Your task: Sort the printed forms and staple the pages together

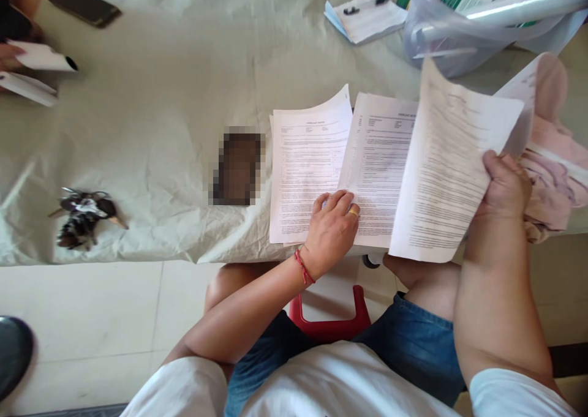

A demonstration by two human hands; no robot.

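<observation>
My left hand (334,224), with a gold ring and a red wrist cord, rests palm down on printed sheets at the table's near edge. It lies where a left stack of pages (303,160) meets a second stack (379,154). My right hand (505,184) grips the right edge of a lifted printed sheet (445,166), which tilts up above the second stack. Another raised page (523,92) shows behind it.
A cream cloth (151,111) covers the table. On it lie a bunch of keys (85,216), a dark phone (85,5), a blurred dark object (237,167), a notepad with pen (365,16), a clear plastic bag (482,19) and pink cloth (555,166). Another person's hand (9,54) holds papers far left.
</observation>
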